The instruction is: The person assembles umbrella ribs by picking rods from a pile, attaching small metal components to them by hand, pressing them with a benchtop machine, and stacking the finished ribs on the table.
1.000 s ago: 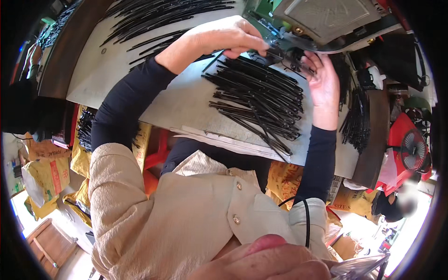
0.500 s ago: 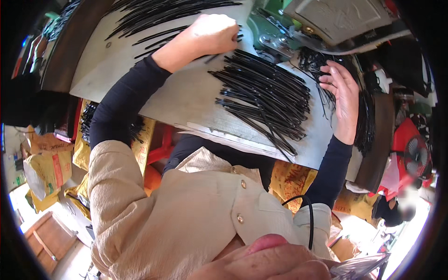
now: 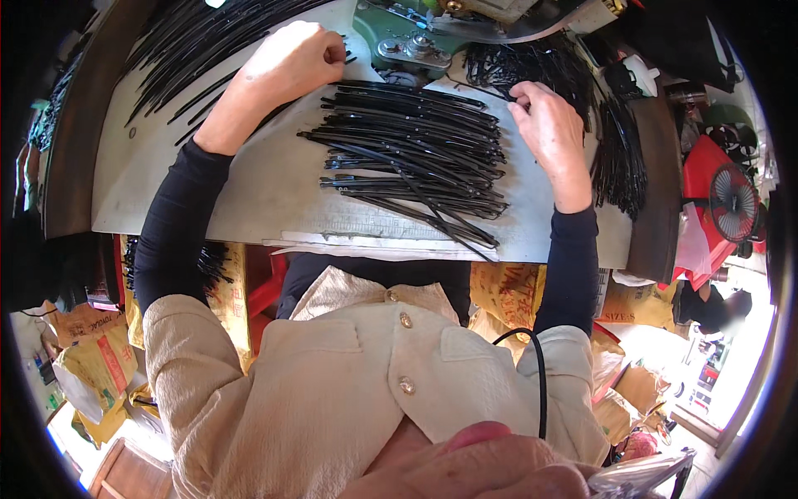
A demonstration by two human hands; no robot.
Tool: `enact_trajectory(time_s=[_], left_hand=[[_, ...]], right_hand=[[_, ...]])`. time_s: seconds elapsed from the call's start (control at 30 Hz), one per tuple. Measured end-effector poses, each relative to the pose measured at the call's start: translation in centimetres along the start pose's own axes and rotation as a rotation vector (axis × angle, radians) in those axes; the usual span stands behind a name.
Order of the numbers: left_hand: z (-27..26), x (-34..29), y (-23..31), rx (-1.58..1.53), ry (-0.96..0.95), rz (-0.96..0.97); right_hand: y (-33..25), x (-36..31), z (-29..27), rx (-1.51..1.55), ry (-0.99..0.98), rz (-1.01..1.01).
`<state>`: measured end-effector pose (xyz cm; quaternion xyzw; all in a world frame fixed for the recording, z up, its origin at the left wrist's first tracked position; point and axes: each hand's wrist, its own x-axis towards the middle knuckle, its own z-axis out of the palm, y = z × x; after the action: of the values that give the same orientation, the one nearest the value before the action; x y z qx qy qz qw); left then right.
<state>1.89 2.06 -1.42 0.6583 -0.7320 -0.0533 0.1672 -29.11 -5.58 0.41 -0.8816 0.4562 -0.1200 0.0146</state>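
Note:
My left hand (image 3: 289, 65) is closed, thumb against curled fingers, over the near end of the left-hand rows of thin black straps (image 3: 220, 51). Anything in its grip is hidden. At the right, my right hand (image 3: 550, 131) pinches the end of a thin black strap (image 3: 478, 86), which runs left toward the machine. Between my hands lies a thick pile of black straps (image 3: 416, 141) with small shiny spots, mostly side by side and a few crossing askew. A tangled heap of black straps (image 3: 532, 65) sits just beyond my right hand.
A green machine bed (image 3: 416, 43) with metal plates stands at the far middle of the pale tabletop (image 3: 274, 200). More black straps (image 3: 619, 158) hang in a bunch at the right. A red-framed fan (image 3: 733, 200) and yellow sacks (image 3: 507, 291) are around the table.
My right hand has gone from spread fingers to a pinch on a strap near the heap. The whole view has shifted, so the table sits further left and higher.

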Motion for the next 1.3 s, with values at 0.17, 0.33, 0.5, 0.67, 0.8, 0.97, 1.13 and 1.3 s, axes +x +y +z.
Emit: enact_trajectory(time_s=[0.17, 0.33, 0.5, 0.67, 0.8, 0.97, 1.13, 1.3], left_hand=[[-0.5, -0.4, 0.0, -0.123, 0.036, 0.055], [-0.6, -0.5, -0.3, -0.155, 0.043, 0.031], [-0.9, -0.6, 0.2, -0.106, 0.093, 0.062], [-0.1, -0.4, 0.7, -0.348, 0.061, 0.121], [0.2, 0.5, 2.2, -0.636, -0.076, 0.054], [0.8, 0.6, 2.9, -0.759, -0.091, 0.008], [1.2, 0.8, 2.9, -0.932, -0.153, -0.007], [1.2, 0.7, 3.2, -0.948, -0.132, -0.034]], right_hand=[[0.1, 0.1, 0.6, -0.12, 0.032, -0.079], [0.4, 0.6, 1.0, -0.214, 0.026, -0.13], [1.2, 0.1, 1.2, -0.13, 0.095, -0.23], [-0.2, 0.0, 0.4, -0.104, 0.014, -0.138], [0.1, 0.2, 0.4, -0.039, 0.037, -0.12], [-0.1, 0.0, -0.4, 0.009, 0.072, -0.128], [0.6, 0.1, -1.3, 0.029, -0.001, -0.041], [-0.2, 0.2, -2.2, -0.045, -0.119, -0.003]])
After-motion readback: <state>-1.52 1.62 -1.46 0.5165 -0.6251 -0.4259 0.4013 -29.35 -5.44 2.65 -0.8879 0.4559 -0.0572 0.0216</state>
